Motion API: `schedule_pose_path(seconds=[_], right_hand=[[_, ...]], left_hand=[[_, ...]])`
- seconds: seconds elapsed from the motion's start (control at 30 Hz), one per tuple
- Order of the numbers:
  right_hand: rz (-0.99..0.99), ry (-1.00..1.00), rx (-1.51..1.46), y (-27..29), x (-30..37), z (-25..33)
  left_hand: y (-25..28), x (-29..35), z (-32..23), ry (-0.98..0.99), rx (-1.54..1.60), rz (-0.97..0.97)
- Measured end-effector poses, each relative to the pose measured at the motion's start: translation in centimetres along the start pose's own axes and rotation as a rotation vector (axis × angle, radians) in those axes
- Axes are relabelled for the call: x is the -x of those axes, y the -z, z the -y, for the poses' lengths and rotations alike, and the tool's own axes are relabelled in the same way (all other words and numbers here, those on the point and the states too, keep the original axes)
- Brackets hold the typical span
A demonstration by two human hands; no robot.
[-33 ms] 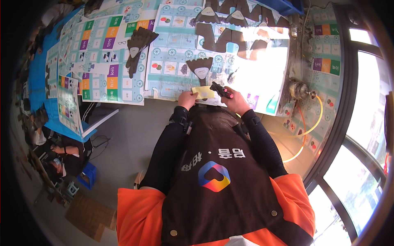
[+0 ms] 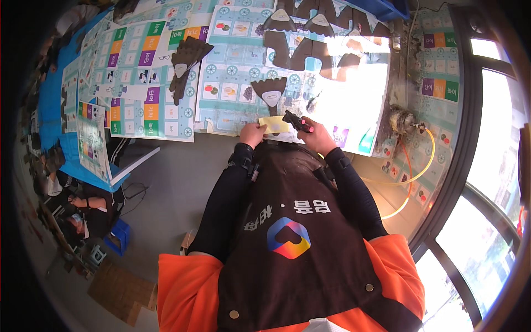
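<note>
My left hand pinches the left edge of a small yellow paper lying at the near edge of the table. My right hand grips a black hand tool with a pink spot on it. The tool's tip rests over the right end of the yellow paper. Just beyond the paper lies a brown fan-shaped cutout with a pale centre. Both hands are close together in front of my brown apron.
Printed game-board sheets with coloured squares cover the table. Another brown cutout lies to the left and several more at the far edge. A yellow hose runs along the right by the window. A person sits low at the left.
</note>
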State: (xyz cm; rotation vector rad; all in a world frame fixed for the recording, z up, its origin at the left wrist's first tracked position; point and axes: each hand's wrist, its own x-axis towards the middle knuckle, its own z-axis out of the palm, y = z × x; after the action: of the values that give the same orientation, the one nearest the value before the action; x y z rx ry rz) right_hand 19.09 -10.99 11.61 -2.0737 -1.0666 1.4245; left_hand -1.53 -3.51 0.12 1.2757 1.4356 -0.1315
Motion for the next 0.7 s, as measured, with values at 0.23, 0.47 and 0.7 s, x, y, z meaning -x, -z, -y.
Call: schedule_pose_path(seconds=[0.23, 0.47, 0.7], right_hand=[[0.0, 0.073, 0.077, 0.0, -0.2, 0.9], [0.002, 0.106, 0.113, -0.3, -0.4, 1.0], [-0.063, 0.145, 0.134, -1.0, -0.6, 1.3]], left_hand=[[0.3, -0.4, 0.0, 0.052, 0.059, 0.044], [0.5, -0.4, 0.0, 0.057, 0.087, 0.068], [0.5, -0.4, 0.1, 0.076, 0.093, 0.07]])
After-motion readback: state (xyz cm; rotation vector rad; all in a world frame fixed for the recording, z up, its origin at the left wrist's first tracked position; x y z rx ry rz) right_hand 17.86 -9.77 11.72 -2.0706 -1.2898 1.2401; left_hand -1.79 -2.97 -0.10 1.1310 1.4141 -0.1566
